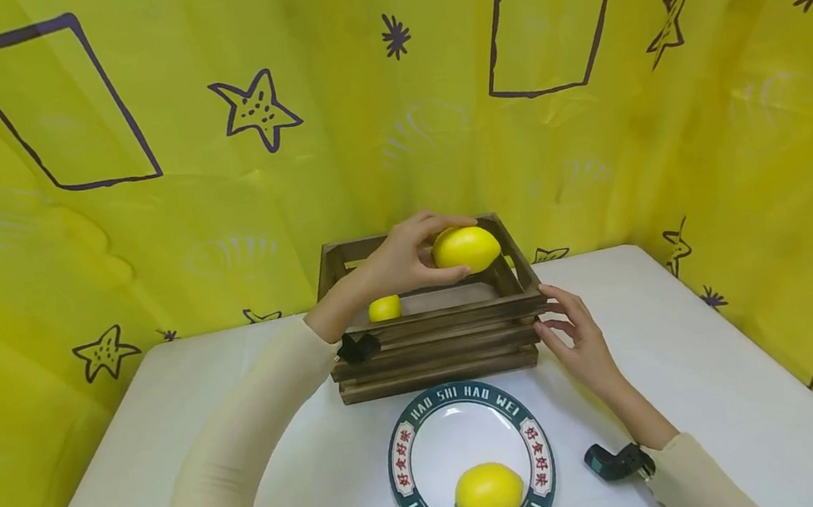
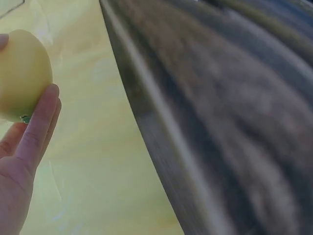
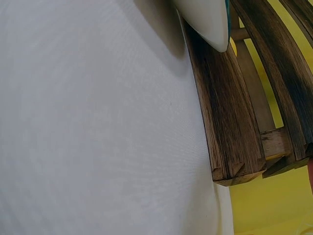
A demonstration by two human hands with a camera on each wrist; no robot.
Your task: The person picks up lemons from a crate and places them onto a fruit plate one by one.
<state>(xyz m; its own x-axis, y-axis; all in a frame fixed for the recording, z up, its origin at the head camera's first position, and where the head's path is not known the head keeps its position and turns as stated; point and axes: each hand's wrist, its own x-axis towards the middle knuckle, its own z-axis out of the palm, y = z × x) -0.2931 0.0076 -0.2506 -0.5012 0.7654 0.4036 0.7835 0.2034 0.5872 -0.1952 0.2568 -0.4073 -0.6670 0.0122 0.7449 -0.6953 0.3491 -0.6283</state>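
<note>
My left hand (image 1: 410, 257) grips a yellow lemon (image 1: 468, 249) between thumb and fingers, above the right part of a brown slatted wooden crate (image 1: 432, 343). In the left wrist view the same lemon (image 2: 24, 73) shows a small green stem end beside the fingers (image 2: 36, 132). A second lemon (image 1: 384, 309) lies inside the crate at its left, partly hidden by the front wall. At the crate's front right corner, my right hand (image 1: 579, 347) holds the edge, fingers at the side and thumb on the front. The right wrist view shows the crate's lower slats (image 3: 230, 107).
In front of the crate sits a white plate with a dark green lettered rim (image 1: 396, 422), bearing another lemon (image 1: 489, 495). White cloth covers the table (image 1: 310, 465). A yellow patterned curtain (image 1: 352, 168) hangs close behind the crate and along both sides.
</note>
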